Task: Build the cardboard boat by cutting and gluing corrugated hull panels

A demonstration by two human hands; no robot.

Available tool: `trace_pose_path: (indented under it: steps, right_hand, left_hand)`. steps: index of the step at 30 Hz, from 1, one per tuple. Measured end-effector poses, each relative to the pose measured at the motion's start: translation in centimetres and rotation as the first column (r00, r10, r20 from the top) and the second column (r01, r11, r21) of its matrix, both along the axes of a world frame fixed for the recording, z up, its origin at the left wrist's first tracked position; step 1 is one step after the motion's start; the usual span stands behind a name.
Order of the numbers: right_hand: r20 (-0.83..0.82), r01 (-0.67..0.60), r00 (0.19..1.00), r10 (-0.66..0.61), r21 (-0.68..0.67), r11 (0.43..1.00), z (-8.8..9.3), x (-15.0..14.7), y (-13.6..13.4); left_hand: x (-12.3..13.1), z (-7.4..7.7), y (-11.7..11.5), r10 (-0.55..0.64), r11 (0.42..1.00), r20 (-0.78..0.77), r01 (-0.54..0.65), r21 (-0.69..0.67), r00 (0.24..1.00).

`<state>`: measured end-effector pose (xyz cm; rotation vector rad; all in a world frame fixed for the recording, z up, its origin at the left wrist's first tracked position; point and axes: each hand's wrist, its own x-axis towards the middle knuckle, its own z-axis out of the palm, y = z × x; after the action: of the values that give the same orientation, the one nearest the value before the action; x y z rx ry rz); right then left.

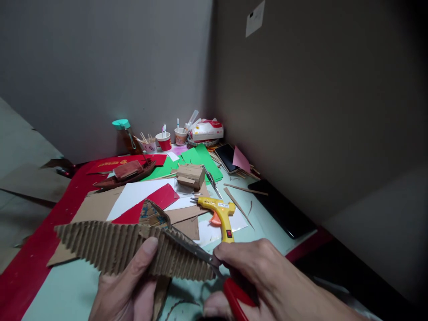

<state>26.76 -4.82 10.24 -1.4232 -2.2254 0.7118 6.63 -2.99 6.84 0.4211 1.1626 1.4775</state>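
My left hand (130,285) grips a boat-shaped piece of corrugated cardboard (113,243), its ridged face turned toward me and the thumb pressed on it. Behind its top edge a folded flap with blue print (152,216) sticks up. My right hand (267,276) is closed round the red handle of a pair of scissors (237,298). The scissor blades lie along the upper right edge of the cardboard. Part of the scissors and some fingers are hidden. A thin curled cardboard strip (182,303) is below the piece.
Past my hands lie a yellow glue gun (217,208), a small cardboard house-like block (190,176), a utility knife (212,180) and a brown model boat (127,174). Green sheets (199,158), paper cups (163,141) and a bottle (125,133) sit farther back; a black tablet-like slab (284,209) lies right.
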Motion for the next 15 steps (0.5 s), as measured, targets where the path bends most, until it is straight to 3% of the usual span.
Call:
trace_pose_path:
  steps: [5, 11, 15]
  right_hand:
    - [-0.035, -0.073, 0.997, 0.071, -0.07, 0.995, -0.2, 0.4, -0.2]
    - [-0.086, -0.146, 0.987, 0.132, -0.192, 0.97, 0.5, 0.2, 0.6]
    - [-0.137, -0.194, 0.977, 0.163, -0.256, 0.947, 0.3, 0.3, 1.1]
  left_hand:
    - [0.6, 0.4, 0.0, 0.031, 0.999, 0.011, -0.031, -0.011, 0.999]
    - [1.3, 1.1, -0.7, 0.003, 0.998, 0.147, 0.007, -0.066, 0.989]
    - [1.3, 1.0, -0.7, -0.012, 0.997, 0.107, 0.02, -0.077, 0.994]
